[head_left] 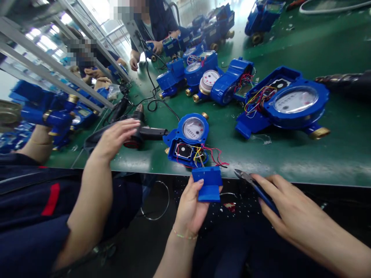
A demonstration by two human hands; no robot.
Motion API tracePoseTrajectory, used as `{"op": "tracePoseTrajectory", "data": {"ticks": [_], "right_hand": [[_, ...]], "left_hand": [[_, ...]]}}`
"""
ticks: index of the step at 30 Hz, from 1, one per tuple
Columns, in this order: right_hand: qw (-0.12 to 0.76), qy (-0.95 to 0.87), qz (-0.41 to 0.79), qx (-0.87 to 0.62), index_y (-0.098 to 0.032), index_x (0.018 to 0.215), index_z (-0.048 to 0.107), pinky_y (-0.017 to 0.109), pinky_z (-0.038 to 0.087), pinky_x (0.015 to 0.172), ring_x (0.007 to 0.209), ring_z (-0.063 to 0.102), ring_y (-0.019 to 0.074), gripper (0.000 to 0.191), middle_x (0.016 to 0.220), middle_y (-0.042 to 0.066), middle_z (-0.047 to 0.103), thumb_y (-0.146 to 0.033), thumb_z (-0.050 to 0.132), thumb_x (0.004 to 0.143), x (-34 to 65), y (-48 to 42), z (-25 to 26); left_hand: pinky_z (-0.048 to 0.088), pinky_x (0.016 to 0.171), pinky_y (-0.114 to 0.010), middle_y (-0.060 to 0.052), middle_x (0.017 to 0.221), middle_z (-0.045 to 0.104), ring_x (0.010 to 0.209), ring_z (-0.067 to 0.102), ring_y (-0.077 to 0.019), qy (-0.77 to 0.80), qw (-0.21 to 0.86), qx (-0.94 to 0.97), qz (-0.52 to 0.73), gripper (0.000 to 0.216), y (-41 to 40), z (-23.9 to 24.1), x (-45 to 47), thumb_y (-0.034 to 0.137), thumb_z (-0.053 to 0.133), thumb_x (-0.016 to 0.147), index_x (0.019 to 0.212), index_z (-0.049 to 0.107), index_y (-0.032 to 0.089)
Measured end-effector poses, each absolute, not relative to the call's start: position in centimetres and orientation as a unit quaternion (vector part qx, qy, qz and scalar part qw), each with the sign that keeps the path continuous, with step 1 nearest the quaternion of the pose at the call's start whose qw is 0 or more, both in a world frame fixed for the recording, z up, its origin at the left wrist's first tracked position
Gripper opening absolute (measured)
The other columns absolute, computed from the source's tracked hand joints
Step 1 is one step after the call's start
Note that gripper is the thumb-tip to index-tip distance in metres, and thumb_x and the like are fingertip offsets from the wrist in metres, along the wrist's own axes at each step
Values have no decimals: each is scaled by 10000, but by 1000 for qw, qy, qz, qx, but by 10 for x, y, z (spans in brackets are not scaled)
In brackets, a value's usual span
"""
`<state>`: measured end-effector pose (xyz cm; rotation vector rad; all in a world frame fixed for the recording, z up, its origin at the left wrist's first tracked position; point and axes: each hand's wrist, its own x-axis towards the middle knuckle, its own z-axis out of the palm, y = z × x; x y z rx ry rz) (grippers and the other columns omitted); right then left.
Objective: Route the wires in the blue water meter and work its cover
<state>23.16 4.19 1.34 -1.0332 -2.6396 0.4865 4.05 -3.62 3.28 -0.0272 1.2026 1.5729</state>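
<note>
My left hand (189, 206) is closed on a small blue plastic cover (209, 183), held just below the table's front edge. My right hand (285, 210) grips blue-handled cutters (252, 183) whose jaws point left toward the cover. Right above, on the green table (319, 154), lies an open blue water meter (189, 141) with a round dial, its compartment showing red, yellow and black wires that run down toward the cover.
A co-worker's hand (114, 137) at left reaches over a black power tool (142, 133) with a cable. A larger open meter (285, 102) lies at right, with several more meters (203, 75) behind it. Other people work at the far end. A metal frame (58, 65) stands at left.
</note>
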Motion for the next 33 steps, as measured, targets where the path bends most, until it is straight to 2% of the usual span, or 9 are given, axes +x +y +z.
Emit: {"op": "tracePoseTrajectory", "data": {"ticks": [7,11,14,19,24,26,30,31,33], "right_hand": [[101,-906,224,-346,-182,1240,398,374,494,745,830,532,202,457,1039,98,491,-228,419,786,241,27,11],[86,-897,269,-339,-185,1233,396,388,471,799,872,514,200,439,1045,91,477,-228,415,797,229,27,15],[97,-892,285,-336,-162,1231,394,395,460,819,891,501,203,439,1043,99,467,-222,417,797,217,28,18],[144,-880,320,-321,-156,1213,391,363,439,864,944,482,190,418,1049,94,461,-220,418,801,205,26,29],[185,-868,335,-318,-145,1210,397,329,446,846,944,499,185,404,1052,102,481,-247,389,820,199,28,41],[140,-876,302,-349,-117,1216,416,359,460,812,904,529,210,427,1021,122,505,-262,388,815,198,31,41],[-28,-885,234,-402,-109,1192,478,412,486,664,724,582,244,442,907,135,556,-253,409,780,207,36,36],[-31,-887,231,-398,-121,1188,485,410,488,659,723,585,242,438,925,133,556,-258,412,778,211,36,35],[21,-893,239,-380,-142,1184,482,390,491,697,779,581,227,426,987,122,542,-278,411,787,218,34,35]], "left_hand": [[488,600,-240,9,690,631,604,582,-103,643,416,100,636,320,-25,18,33,237,751,576,775,521,138],[455,521,-212,31,597,596,517,546,-89,657,400,110,629,312,-21,18,30,342,729,598,708,523,135],[472,560,-219,2,658,635,558,581,-103,619,428,96,651,314,-23,18,32,395,680,653,776,564,130],[502,743,-265,-91,901,678,801,637,-167,532,505,18,680,429,-26,22,34,476,584,720,937,613,106],[518,592,-241,-70,824,689,673,642,-151,504,551,-41,664,358,-26,30,33,435,562,752,912,620,120],[509,540,-229,-69,810,689,644,640,-149,505,556,-43,659,347,-27,32,32,424,561,756,920,616,122],[503,505,-233,-72,849,685,657,643,-161,506,545,-57,666,333,-28,34,31,406,575,753,952,604,140],[507,509,-241,-71,860,684,665,644,-167,506,543,-58,667,324,-28,35,31,399,580,752,952,603,145],[514,524,-255,-70,876,682,675,645,-171,505,543,-56,669,309,-28,36,31,389,578,756,949,603,149]]}}
